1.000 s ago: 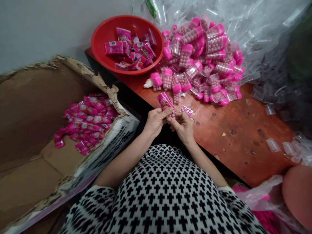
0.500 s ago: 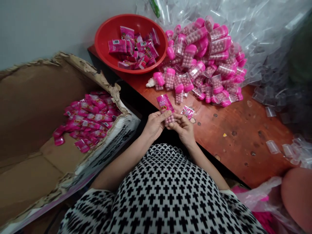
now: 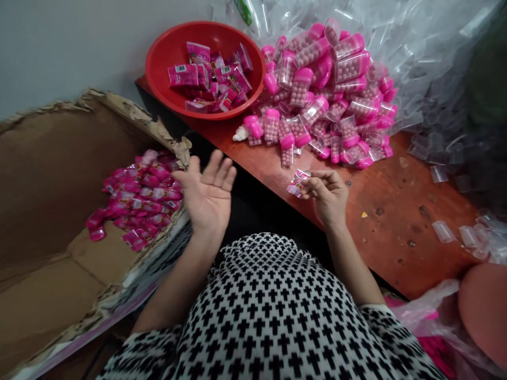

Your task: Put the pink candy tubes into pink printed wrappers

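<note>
My left hand [image 3: 209,198] is raised beside the cardboard box's torn edge, palm up with fingers spread and nothing in it. The fingers of my right hand [image 3: 327,195] are closed on a small shiny pink printed wrapper [image 3: 296,183] at the near edge of the red-brown table [image 3: 356,237]. Just beyond it lies a heap of clear tubes with pink caps [image 3: 303,87], filled with small pink balls. Inside the cardboard box [image 3: 51,184], a pile of pink wrapped packs [image 3: 138,203] lies towards its right side; one piece on top looks blurred.
A red basin [image 3: 158,79] holding several pink wrapped packs [image 3: 184,75] stands at the table's far left. Clear empty tubes [image 3: 443,231] lie at the right, with clear plastic [image 3: 380,21] behind the heap. A pink round-topped object [image 3: 485,311] and a plastic bag [image 3: 431,306] are at lower right.
My hands have parted. The filled tube with its pink wrapper has left them, and my left hand has swung left and opened by the box. My right hand has moved right onto the small wrapper.
</note>
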### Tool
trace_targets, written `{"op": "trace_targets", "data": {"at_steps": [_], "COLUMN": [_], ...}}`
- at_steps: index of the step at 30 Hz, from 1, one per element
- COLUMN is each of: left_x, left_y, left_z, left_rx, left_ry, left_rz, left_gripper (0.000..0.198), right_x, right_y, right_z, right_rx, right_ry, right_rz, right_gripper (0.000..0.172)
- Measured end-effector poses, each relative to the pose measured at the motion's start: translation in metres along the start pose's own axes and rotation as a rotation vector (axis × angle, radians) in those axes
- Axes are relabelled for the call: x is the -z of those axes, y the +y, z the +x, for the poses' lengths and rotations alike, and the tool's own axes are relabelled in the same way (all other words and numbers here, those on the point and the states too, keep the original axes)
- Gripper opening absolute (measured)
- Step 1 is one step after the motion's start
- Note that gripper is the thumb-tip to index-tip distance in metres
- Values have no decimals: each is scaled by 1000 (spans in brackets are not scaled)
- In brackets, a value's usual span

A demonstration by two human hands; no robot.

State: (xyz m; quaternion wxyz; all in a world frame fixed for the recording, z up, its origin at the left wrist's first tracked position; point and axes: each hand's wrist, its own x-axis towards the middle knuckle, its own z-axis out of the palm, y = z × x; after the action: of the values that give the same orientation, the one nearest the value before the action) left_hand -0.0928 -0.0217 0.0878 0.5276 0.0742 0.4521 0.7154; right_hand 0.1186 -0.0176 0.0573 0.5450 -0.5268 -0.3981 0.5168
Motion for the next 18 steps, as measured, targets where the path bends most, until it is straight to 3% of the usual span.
{"op": "trace_targets", "data": {"at_steps": [3,6,8,10,14,18], "left_x": [-7,-16,-20,-22,-21,-16], "left_y": [-37,-78,-95,-104,-113,-120], "left_z": [0,1,3,6,10,13], "left_rx": [20,-123,-241,-330,-430,-603], "left_ry": [-281,-595,-696,-720,-656,-623], "left_rz": [331,691,865,976,1028,1110], "left_gripper": [34,37,30,22,13,12], "right_x": [23,32,33,32,33,30], "right_y": [1,4,7,9,9,9], "right_z": [4,2,-2,-4,-4,1], "right_rx": [28,4,-23,-41,-30,23], "right_ry": [72,83,73,59,43,137], "right_rz": [-30,-66,-79,-76,-84,-118], "right_gripper": [25,24,24,23,21,28]}}
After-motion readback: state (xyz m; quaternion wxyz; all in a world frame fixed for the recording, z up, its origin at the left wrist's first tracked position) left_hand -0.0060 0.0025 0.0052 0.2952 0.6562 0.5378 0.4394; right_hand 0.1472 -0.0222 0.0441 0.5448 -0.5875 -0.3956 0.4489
